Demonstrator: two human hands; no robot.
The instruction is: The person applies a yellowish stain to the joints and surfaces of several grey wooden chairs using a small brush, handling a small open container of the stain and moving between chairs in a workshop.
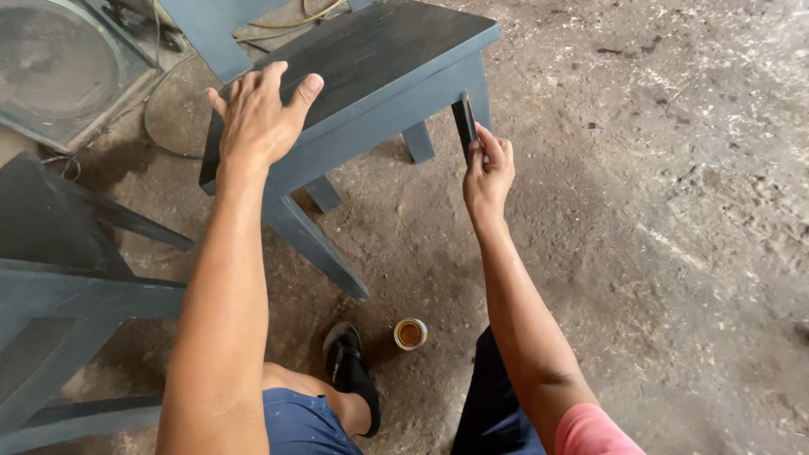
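Stool [371, 59], dark grey-blue and wooden, stood on the dusty concrete floor [674, 211] right ahead of the person, its flat seat turned toward the camera and its splayed legs planted in the dirt. Left hand [257, 114] lay spread across the near corner of the seat, palm down, fingers wide, thumb hooked toward the edge, gripping nothing but pressing, and that looked like a bracing hold, keeping the piece from sliding. Right hand [487, 173] was up at the stool's front edge, fingers closed around a thin dark flat tool [464, 125], held upright with its end against the apron of the seat near the right leg. What sort of tool it was, scraper or narrow brush, I could not tell. Held that way, pinched low, its upper end was free to meet the wood.

Down on the floor, between the person's knees, sat a small open tin [410, 334] with brownish contents, close enough for the right hand to reach. Just beside it rested a black sandal [352, 371] on the person's foot, tucked under a low seated pose. Off to the left stood another piece of furniture [59, 278] in the same dark colour, well apart from the stool. A round grey machine housing [55, 67] sat at the upper left.
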